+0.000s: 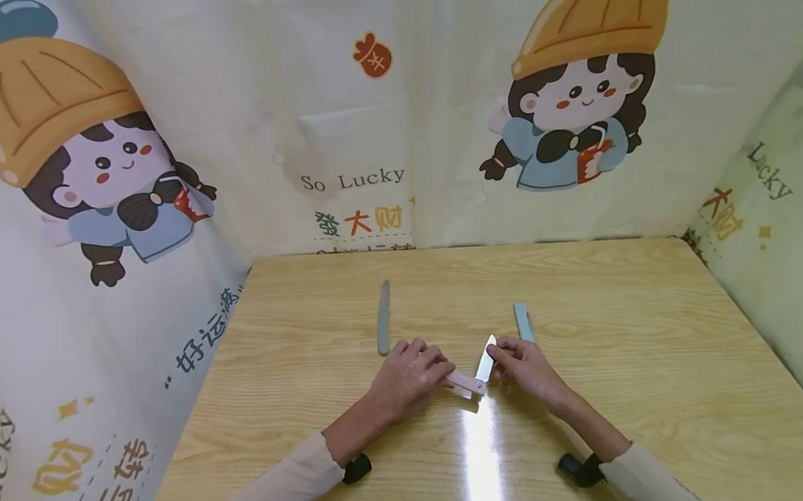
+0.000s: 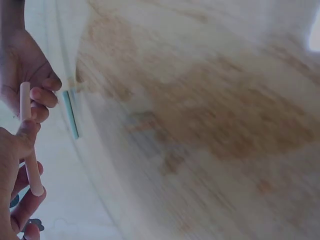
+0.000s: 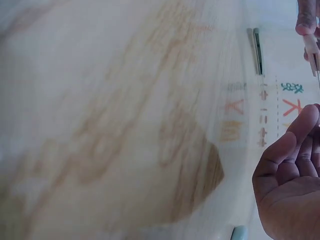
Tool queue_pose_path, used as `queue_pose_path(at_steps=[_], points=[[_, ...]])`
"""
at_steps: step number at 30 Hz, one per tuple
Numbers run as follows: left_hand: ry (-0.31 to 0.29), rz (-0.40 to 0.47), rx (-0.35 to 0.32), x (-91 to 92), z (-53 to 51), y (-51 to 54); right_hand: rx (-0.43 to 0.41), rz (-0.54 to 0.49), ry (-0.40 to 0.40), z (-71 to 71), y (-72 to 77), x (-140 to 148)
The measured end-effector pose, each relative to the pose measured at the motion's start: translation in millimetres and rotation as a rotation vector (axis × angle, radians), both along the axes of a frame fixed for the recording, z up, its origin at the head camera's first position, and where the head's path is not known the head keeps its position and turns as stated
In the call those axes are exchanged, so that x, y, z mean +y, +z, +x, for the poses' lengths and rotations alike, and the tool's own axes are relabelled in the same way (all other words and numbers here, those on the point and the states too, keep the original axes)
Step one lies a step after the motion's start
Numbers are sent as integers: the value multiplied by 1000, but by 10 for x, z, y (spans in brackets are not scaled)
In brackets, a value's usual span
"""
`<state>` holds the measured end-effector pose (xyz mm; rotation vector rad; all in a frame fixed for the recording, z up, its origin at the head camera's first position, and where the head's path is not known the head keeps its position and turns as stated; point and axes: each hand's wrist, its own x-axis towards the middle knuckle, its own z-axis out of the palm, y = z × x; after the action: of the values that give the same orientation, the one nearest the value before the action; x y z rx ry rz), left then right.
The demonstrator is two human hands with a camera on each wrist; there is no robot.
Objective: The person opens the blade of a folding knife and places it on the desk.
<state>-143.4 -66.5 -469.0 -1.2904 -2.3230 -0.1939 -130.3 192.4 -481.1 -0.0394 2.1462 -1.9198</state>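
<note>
Left hand (image 1: 408,375) has its fingers curled round the pink knife (image 1: 479,386) at the handle (image 1: 464,382), right hand (image 1: 529,371) pinches the blade (image 1: 485,362). Knife's partly unfolded between them, over the table (image 1: 295,309).

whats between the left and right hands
The pink folding knife: the left hand grips its handle, the right hand pinches its blade, in the head view.

Pink knife handle (image 1: 466,382), silvery blade (image 1: 485,362); greyish knife (image 1: 383,323); blue knife (image 1: 523,322). Tan wood-grain table (image 1: 653,366). Cream curtain (image 1: 283,75), cartoon print.
</note>
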Motion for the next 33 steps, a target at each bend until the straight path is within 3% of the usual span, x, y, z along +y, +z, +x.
queue_pose_path(at_steps=[8,13,24,33], points=[[90,5,71,6,59,-55,-12,5,-57,-37,0,37],[117,32,64,-10,71,-95,-28,-19,-77,-43,-2,60],[139,148,-32,-28,96,-147,-120,-63,-94,2,-2,92],[208,210,-95,23,96,-115,-126,-133,-98,10,-23,81]])
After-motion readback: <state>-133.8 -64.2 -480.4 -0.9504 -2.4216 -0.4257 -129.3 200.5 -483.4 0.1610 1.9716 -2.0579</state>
